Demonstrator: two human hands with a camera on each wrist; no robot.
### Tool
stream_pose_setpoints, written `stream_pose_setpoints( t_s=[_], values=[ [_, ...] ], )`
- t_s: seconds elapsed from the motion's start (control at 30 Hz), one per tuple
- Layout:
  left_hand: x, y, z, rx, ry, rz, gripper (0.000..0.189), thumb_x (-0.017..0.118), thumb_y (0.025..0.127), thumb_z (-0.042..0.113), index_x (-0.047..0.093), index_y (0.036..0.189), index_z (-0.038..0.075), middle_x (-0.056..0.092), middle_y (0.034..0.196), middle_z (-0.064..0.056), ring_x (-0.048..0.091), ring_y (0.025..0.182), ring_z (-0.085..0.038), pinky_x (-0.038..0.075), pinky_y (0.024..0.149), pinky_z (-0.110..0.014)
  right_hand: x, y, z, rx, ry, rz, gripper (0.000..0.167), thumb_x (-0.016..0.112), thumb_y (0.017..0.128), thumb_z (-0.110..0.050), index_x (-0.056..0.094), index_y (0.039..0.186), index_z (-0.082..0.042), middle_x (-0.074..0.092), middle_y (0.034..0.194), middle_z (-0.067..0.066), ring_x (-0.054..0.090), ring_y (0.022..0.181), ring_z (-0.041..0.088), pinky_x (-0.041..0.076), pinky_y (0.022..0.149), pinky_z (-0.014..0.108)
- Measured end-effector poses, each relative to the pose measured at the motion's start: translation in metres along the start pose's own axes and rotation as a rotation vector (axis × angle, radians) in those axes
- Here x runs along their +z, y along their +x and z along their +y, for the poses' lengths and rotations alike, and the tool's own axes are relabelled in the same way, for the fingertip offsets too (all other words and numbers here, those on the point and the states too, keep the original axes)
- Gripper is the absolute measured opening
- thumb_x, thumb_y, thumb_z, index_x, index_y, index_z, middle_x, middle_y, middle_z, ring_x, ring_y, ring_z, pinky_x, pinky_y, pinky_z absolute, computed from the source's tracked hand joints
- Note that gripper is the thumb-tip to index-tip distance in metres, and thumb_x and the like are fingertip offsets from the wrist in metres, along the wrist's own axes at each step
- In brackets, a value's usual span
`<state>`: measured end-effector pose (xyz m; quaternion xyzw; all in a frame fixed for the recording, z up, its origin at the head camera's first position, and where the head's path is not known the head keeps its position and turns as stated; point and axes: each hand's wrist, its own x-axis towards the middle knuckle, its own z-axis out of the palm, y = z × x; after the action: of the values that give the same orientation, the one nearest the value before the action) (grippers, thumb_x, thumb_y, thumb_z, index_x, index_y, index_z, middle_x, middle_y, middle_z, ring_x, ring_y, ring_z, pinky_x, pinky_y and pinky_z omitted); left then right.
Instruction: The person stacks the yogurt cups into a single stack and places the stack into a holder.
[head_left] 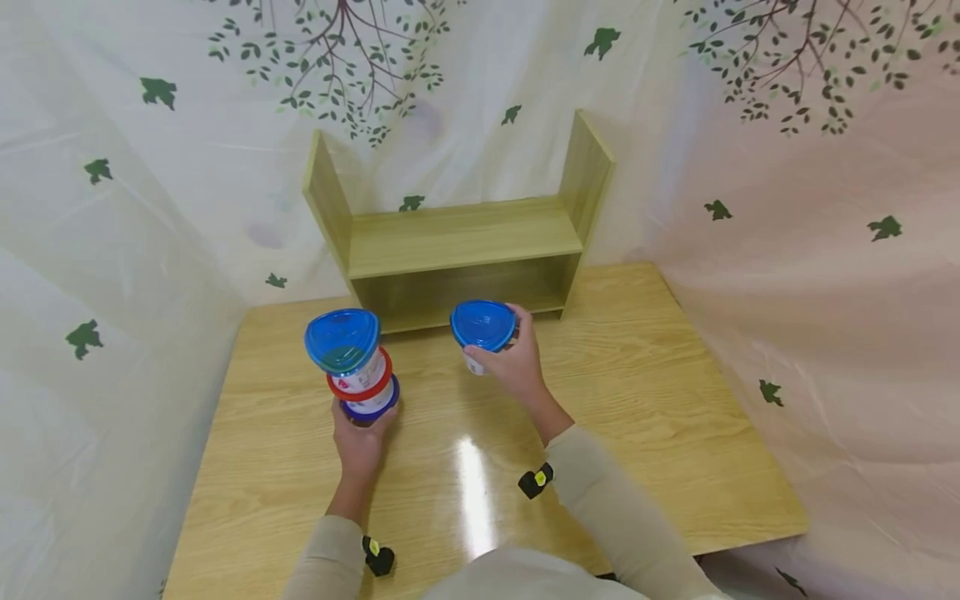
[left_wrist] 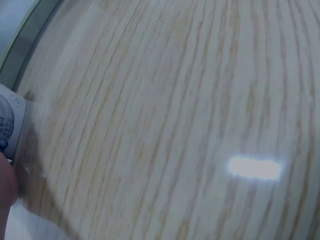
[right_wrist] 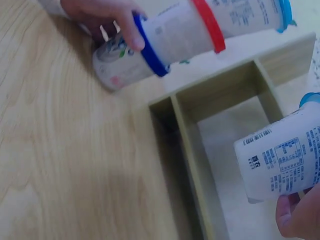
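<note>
My left hand [head_left: 358, 446] grips the lowest of three stacked white plastic tubs. That bottom tub [right_wrist: 120, 62] has a dark blue lid; the middle tub [right_wrist: 180, 32] has a red lid. On top sits a tub with a light blue lid [head_left: 342, 337], rounded-triangular in shape. Whether the stack touches the table I cannot tell. In my right hand [head_left: 517, 362] is a separate printed white tub [right_wrist: 285, 160] with a blue lid [head_left: 482, 323], held by its side above the table. The left wrist view shows only a bit of a tub [left_wrist: 10, 120] and a finger at its left edge.
A two-level wooden shelf [head_left: 465, 237] with raised side panels stands at the back of the wooden table [head_left: 637, 392]. White cloth with printed leaves [head_left: 817, 300] hangs behind and at both sides. A bright reflection lies on the table's middle.
</note>
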<state>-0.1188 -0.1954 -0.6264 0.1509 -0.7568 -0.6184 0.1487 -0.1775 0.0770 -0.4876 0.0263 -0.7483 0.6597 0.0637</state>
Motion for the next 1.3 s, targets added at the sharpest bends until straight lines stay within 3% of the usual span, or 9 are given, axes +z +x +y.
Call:
stream_pose_setpoints(
  t_s=[0.3,0.6,0.97,1.3],
  values=[
    [-0.001,0.000,0.000,-0.006,-0.009,0.004,0.103,0.089,0.077,0.035,0.024,0.157,0.032,0.042,0.152,0.002,0.037,0.141,-0.025,0.027,0.118,-0.056,0.033,0.005,-0.037,-0.093,-0.017,-0.013,0.095,0.090,0.076,-0.025,0.033,0.150,-0.010,0.041,0.147,0.017,0.045,0.132,0.038,0.048,0.103,0.054],
    [-0.002,0.000,0.001,0.024,0.001,0.016,0.103,0.090,0.077,0.034,0.026,0.157,0.022,0.044,0.151,-0.004,0.039,0.140,-0.028,0.027,0.118,-0.056,0.051,0.010,-0.066,-0.189,-0.035,-0.023,0.091,0.088,0.079,-0.027,0.033,0.148,-0.009,0.044,0.143,0.011,0.047,0.129,0.031,0.051,0.099,0.051],
    [-0.004,-0.001,0.002,0.003,-0.002,-0.003,0.104,0.089,0.078,0.032,0.023,0.158,0.024,0.041,0.154,-0.004,0.036,0.142,-0.029,0.026,0.118,-0.058,0.073,0.013,-0.118,-0.255,0.079,-0.146,0.090,0.086,0.081,-0.022,0.028,0.150,-0.014,0.042,0.146,0.008,0.044,0.131,0.025,0.053,0.098,0.041],
    [-0.003,-0.001,0.004,0.025,-0.002,0.006,0.102,0.089,0.079,0.029,0.024,0.157,0.021,0.043,0.151,-0.005,0.038,0.140,-0.029,0.026,0.118,-0.057,0.100,0.014,-0.155,-0.256,0.065,-0.227,0.087,0.085,0.082,-0.027,0.030,0.148,-0.015,0.046,0.141,0.005,0.050,0.125,0.021,0.055,0.093,0.035]
  ],
)
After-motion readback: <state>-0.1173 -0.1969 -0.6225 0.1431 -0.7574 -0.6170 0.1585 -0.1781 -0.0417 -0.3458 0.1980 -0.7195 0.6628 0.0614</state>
